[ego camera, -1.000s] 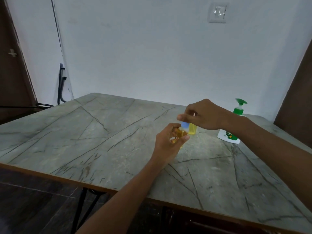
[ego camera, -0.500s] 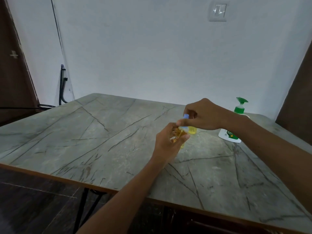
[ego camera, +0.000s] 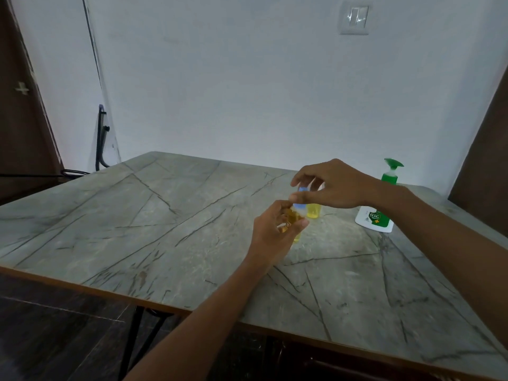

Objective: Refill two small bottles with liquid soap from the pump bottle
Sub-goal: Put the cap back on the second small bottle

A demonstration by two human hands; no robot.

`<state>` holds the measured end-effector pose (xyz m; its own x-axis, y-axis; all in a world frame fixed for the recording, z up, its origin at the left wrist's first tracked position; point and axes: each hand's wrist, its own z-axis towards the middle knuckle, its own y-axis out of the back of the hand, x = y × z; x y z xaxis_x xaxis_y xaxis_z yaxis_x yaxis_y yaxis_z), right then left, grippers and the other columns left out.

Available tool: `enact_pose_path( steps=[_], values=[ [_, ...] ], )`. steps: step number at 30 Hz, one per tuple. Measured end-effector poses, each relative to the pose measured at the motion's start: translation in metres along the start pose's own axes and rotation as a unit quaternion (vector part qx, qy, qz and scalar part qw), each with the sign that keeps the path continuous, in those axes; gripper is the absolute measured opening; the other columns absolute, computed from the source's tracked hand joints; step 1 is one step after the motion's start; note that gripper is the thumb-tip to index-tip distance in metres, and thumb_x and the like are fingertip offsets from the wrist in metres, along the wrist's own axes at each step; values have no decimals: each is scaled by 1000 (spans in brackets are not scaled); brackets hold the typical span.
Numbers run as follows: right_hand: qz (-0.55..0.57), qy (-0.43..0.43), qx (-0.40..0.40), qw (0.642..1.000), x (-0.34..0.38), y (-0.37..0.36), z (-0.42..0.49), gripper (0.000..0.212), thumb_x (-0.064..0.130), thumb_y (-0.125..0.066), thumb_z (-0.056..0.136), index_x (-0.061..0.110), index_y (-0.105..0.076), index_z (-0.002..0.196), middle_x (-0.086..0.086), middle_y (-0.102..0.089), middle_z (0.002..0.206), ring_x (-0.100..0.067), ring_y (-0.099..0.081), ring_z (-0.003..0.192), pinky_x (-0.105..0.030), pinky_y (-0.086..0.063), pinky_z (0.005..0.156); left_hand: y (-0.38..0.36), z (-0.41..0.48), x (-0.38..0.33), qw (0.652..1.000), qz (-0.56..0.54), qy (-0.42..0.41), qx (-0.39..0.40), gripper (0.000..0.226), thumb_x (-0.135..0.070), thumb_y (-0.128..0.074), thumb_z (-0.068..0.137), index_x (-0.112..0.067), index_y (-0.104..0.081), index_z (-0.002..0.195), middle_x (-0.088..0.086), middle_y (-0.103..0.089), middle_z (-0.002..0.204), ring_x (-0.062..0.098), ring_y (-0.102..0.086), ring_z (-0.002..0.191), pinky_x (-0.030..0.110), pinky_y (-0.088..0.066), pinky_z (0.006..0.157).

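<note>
My left hand (ego camera: 272,235) grips a small bottle of amber liquid (ego camera: 293,220), held just above the grey marble table (ego camera: 165,229). My right hand (ego camera: 334,185) pinches that bottle's blue cap (ego camera: 301,198) between thumb and fingers at the top. A second small bottle of yellow liquid (ego camera: 314,210) stands on the table right behind, its top hidden by my right hand. The white pump bottle with a green pump head (ego camera: 380,204) stands further right, partly behind my right wrist.
A white wall with a switch plate (ego camera: 354,19) is close behind the table. Dark wooden panels flank both sides. A black metal frame (ego camera: 102,138) leans at the far left corner. The table's near edge (ego camera: 90,287) has dark floor below.
My right hand has risen slightly, its fingers shifting on the blue cap. The left hand holds the small bottle in nearly the same place.
</note>
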<state>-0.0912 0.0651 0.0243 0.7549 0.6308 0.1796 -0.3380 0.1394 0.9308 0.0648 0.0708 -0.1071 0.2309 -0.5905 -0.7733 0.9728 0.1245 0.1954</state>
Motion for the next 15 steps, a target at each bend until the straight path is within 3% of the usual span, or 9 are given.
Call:
enact_pose_path(
  steps=[2, 4, 8, 12, 15],
  values=[
    [9, 29, 32, 999, 0, 5, -1, 26, 40, -74, 83, 25, -71, 104, 14, -71, 93, -1, -66, 83, -17, -49, 72, 0, -1, 0, 1000, 1, -12, 0, 38, -33, -73, 81, -17, -60, 113, -6, -70, 99, 3, -66, 90, 11, -51, 79],
    [-13, 37, 31, 999, -1, 1, 1, 15, 35, -75, 83, 22, -74, 92, 14, -71, 81, 0, -64, 73, -18, -48, 66, 0, -2, 0, 1000, 6, -20, -2, 39, -32, -74, 81, -15, -61, 113, -5, -70, 98, 3, -66, 88, 14, -53, 79],
    [-65, 22, -26, 997, -4, -12, 5, 38, 52, -65, 86, 18, -60, 68, 11, -49, 52, -6, -46, 46, -17, -34, 53, -1, -2, -1, 1000, 7, -24, 10, 40, -32, -73, 82, -18, -60, 118, -9, -69, 96, 1, -65, 87, 15, -53, 79],
    [-23, 26, 12, 999, -1, -3, 3, 46, 64, -56, 81, 22, -65, 99, 10, -65, 81, -3, -61, 72, -20, -45, 65, 0, -1, -1, 1000, -10, -9, 12, 40, -32, -72, 83, -19, -59, 119, -6, -70, 103, 4, -66, 93, 24, -55, 83],
    [-15, 66, 41, 997, -4, 0, 5, 23, 42, -72, 84, 22, -72, 95, 10, -71, 83, -6, -65, 75, -26, -53, 71, 0, -2, -1, 1000, 1, -1, 8, 38, -34, -73, 82, -17, -60, 114, -7, -70, 98, 5, -67, 88, 29, -57, 80]
  ],
)
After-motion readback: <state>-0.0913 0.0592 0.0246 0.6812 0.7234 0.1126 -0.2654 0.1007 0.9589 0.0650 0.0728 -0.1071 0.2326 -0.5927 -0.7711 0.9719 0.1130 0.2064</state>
